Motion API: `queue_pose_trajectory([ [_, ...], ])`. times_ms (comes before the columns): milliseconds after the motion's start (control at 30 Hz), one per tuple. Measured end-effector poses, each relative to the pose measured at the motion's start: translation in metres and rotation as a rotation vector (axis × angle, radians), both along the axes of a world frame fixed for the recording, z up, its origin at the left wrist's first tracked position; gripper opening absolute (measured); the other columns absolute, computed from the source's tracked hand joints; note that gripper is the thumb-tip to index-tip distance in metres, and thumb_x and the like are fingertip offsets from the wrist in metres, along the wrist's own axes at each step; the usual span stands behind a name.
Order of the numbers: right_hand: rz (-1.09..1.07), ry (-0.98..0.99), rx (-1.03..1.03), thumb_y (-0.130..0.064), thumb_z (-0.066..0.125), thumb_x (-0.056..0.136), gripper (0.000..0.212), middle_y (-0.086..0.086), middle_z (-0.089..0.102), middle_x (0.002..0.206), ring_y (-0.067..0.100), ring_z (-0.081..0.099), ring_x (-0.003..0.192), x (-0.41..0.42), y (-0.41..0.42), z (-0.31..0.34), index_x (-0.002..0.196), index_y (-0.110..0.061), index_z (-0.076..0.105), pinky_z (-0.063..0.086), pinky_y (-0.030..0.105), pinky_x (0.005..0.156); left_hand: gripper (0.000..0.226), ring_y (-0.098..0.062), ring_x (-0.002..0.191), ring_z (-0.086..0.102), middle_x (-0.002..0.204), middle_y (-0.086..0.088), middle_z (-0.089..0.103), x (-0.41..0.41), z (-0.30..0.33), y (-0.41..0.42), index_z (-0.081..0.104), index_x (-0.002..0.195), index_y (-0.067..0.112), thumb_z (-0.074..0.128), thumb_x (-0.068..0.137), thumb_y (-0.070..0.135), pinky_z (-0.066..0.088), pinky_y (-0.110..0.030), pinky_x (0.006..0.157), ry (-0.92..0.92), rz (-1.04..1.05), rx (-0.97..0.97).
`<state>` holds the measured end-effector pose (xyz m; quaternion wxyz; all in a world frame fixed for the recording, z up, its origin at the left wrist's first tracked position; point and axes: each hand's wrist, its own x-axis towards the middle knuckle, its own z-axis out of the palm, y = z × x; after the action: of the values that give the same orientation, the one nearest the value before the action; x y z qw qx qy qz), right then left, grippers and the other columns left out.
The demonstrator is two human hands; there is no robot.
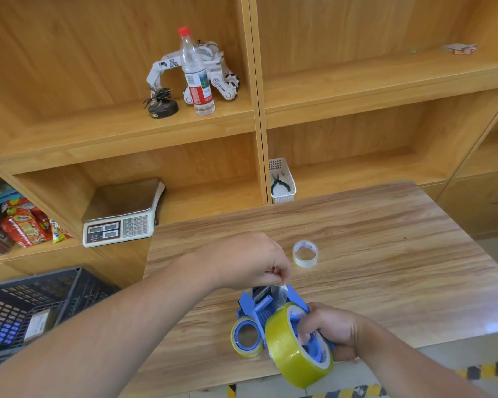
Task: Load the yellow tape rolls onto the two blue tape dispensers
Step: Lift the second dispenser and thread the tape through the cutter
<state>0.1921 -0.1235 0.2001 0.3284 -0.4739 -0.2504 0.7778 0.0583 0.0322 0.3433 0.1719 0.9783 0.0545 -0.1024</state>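
Note:
A large yellow tape roll (285, 349) sits on the hub of a blue tape dispenser (266, 304) held near the table's front edge. My right hand (332, 330) grips the dispenser at the roll's hub. My left hand (250, 261) pinches the clear tape end above the dispenser's roller and pulls it up. A second, thinner yellow tape roll (246, 337) on a blue hub lies on the table just left of the big roll; the dispenser it may belong to is mostly hidden.
A small empty clear tape core (305, 253) stands on the wooden table (385, 239). Behind are wooden shelves with a scale (121, 216), a white basket (282, 182) holding pliers, a bottle (196, 73) and a toy. A dark crate (35, 305) sits at lower left.

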Motion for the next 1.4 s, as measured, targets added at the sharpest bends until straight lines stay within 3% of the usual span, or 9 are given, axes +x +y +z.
queue_pose_trajectory([
  [167, -0.005, 0.043, 0.002, 0.005, 0.057, 0.062, 0.034, 0.02, 0.057, 0.09, 0.031, 0.054, 0.079, 0.001, -0.003, 0.0, 0.095, 0.005, 0.063, 0.05, 0.032, 0.069, 0.011, -0.002, 0.085, 0.067, 0.099, 0.011, 0.076, -0.006, -0.001, 0.007, 0.08, 0.1, 0.025, 0.07, 0.096, 0.024, 0.055, -0.025, 0.077, 0.012, 0.102, -0.083],
  [367, -0.036, 0.061, 0.041, 0.006, 0.056, 0.064, 0.038, 0.026, 0.047, 0.101, 0.038, 0.044, 0.095, -0.003, -0.002, 0.005, 0.102, 0.005, 0.059, 0.048, 0.033, 0.073, 0.01, 0.003, 0.089, 0.068, 0.096, 0.014, 0.078, -0.013, 0.0, 0.013, 0.08, 0.1, 0.026, 0.071, 0.095, 0.027, 0.057, -0.028, 0.081, 0.059, 0.229, -0.158],
  [433, -0.025, 0.033, 0.061, 0.006, 0.055, 0.064, 0.037, 0.025, 0.048, 0.099, 0.036, 0.048, 0.091, -0.004, -0.001, 0.008, 0.101, 0.004, 0.058, 0.048, 0.032, 0.073, 0.009, 0.003, 0.087, 0.068, 0.095, 0.015, 0.078, -0.017, 0.0, 0.015, 0.08, 0.099, 0.028, 0.072, 0.094, 0.029, 0.058, -0.031, 0.082, 0.066, 0.263, -0.185],
  [633, -0.002, 0.036, 0.122, 0.008, 0.048, 0.066, 0.016, 0.009, 0.059, 0.066, 0.021, 0.055, 0.062, -0.005, 0.0, 0.024, 0.071, -0.003, 0.058, 0.047, 0.028, 0.065, 0.006, 0.001, 0.083, 0.069, 0.088, 0.017, 0.077, -0.023, 0.005, 0.02, 0.079, 0.095, 0.033, 0.073, 0.093, 0.034, 0.059, -0.036, 0.082, 0.108, 0.336, -0.224],
  [900, 0.0, 0.059, 0.175, 0.016, 0.044, 0.07, 0.024, 0.01, 0.051, 0.072, 0.023, 0.053, 0.065, -0.008, 0.003, 0.026, 0.072, -0.004, 0.057, 0.048, 0.031, 0.068, 0.005, -0.006, 0.077, 0.071, 0.079, 0.014, 0.079, -0.028, 0.005, 0.025, 0.08, 0.09, 0.028, 0.076, 0.089, 0.03, 0.057, -0.035, 0.076, 0.12, 0.428, -0.275],
  [1033, 0.021, 0.052, 0.19, 0.015, 0.046, 0.07, 0.022, 0.01, 0.052, 0.074, 0.025, 0.051, 0.068, -0.007, 0.002, 0.023, 0.074, -0.004, 0.055, 0.047, 0.032, 0.071, 0.003, 0.003, 0.067, 0.066, 0.075, 0.014, 0.078, -0.031, 0.005, 0.028, 0.079, 0.088, 0.027, 0.077, 0.089, 0.029, 0.046, -0.021, 0.064, 0.134, 0.45, -0.293],
  [1133, 0.041, 0.012, 0.194, 0.014, 0.047, 0.07, 0.022, 0.01, 0.053, 0.074, 0.025, 0.052, 0.069, -0.005, 0.003, 0.026, 0.075, -0.005, 0.056, 0.047, 0.03, 0.072, 0.004, 0.004, 0.067, 0.065, 0.074, 0.015, 0.077, -0.032, 0.008, 0.029, 0.08, 0.089, 0.027, 0.077, 0.089, 0.031, 0.044, -0.019, 0.063, 0.131, 0.457, -0.279],
  [1267, 0.074, -0.046, 0.178, 0.015, 0.048, 0.07, 0.027, 0.005, 0.057, 0.07, 0.024, 0.053, 0.07, -0.003, 0.001, 0.029, 0.071, -0.009, 0.06, 0.044, 0.032, 0.074, 0.004, 0.005, 0.071, 0.066, 0.072, 0.024, 0.074, -0.034, 0.014, 0.033, 0.079, 0.089, 0.031, 0.075, 0.09, 0.032, 0.05, -0.024, 0.066, 0.1, 0.467, -0.232],
  [1400, 0.093, -0.083, 0.189, 0.021, 0.043, 0.074, 0.036, 0.005, 0.057, 0.069, 0.023, 0.052, 0.068, -0.003, -0.004, 0.032, 0.068, -0.01, 0.06, 0.047, 0.032, 0.073, 0.004, -0.001, 0.079, 0.07, 0.081, 0.021, 0.077, -0.04, 0.019, 0.038, 0.079, 0.089, 0.035, 0.075, 0.09, 0.035, 0.059, -0.038, 0.081, 0.105, 0.463, -0.232],
])
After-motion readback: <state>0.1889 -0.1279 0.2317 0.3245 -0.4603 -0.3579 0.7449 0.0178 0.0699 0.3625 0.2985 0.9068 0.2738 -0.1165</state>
